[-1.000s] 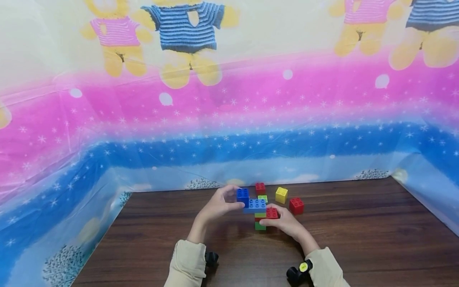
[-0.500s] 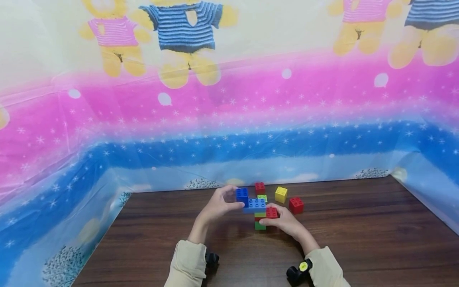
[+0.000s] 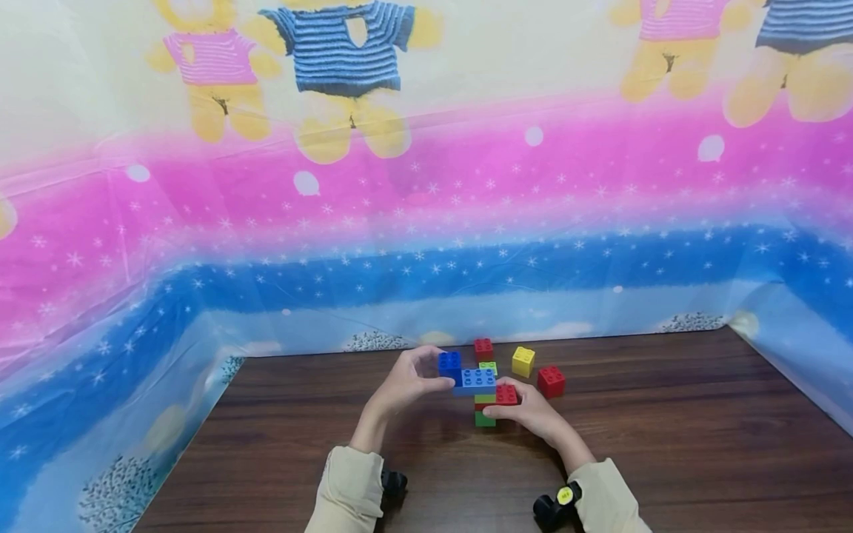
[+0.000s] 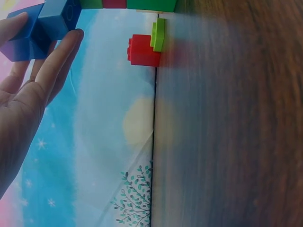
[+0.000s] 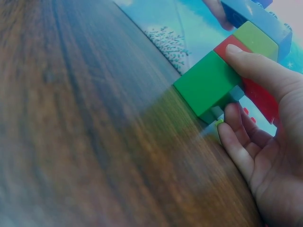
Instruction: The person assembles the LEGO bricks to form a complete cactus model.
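My left hand (image 3: pixel 405 381) pinches a dark blue brick (image 3: pixel 449 363) between thumb and fingers. That brick sits at the left end of a longer light blue brick (image 3: pixel 477 379), which tops a stack. Beneath it, in the right wrist view, come a yellow-green brick (image 5: pixel 255 40), a red brick (image 5: pixel 232 47) and a green brick (image 5: pixel 208 85) at the bottom. My right hand (image 3: pixel 533 411) grips the red brick, which juts out to the right, its thumb on the near side. Small grey-blue pegs (image 5: pixel 234 94) show beside the green brick; what they belong to is unclear.
Behind the stack, a loose red brick (image 3: pixel 483 349) stands by a lime-green piece (image 3: pixel 489 367). Farther right on the wooden table (image 3: pixel 666 414) are a yellow brick (image 3: pixel 523 361) and another red brick (image 3: pixel 551 381). A printed cloth (image 3: pixel 426 266) hangs along the back edge.
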Motion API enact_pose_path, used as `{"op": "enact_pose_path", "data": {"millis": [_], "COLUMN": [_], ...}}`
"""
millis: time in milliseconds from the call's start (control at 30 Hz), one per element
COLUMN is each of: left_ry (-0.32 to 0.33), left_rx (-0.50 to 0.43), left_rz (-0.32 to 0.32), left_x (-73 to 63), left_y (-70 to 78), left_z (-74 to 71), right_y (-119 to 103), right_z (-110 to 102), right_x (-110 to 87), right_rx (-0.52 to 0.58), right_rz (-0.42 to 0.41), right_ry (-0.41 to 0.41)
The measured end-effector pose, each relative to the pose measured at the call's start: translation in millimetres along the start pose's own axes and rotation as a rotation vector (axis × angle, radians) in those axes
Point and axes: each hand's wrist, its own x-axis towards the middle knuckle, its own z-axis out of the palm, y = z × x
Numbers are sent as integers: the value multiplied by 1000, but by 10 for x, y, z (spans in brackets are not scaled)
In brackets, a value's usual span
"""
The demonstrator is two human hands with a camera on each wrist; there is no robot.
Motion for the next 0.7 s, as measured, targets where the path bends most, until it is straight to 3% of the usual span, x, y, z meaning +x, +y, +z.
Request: {"op": "enact_pose_path", "data": {"millis": [700], "left_ry": [-4], "left_rx": [-10], "left_rz": [-28], "left_x": [-9], "left_y": [8], "left_z": [6], "right_y": [7], "right_z": [-5], "right_x": [-3], "right_rx": [13], "right_rz": [-3], "right_ry": [-9]}}
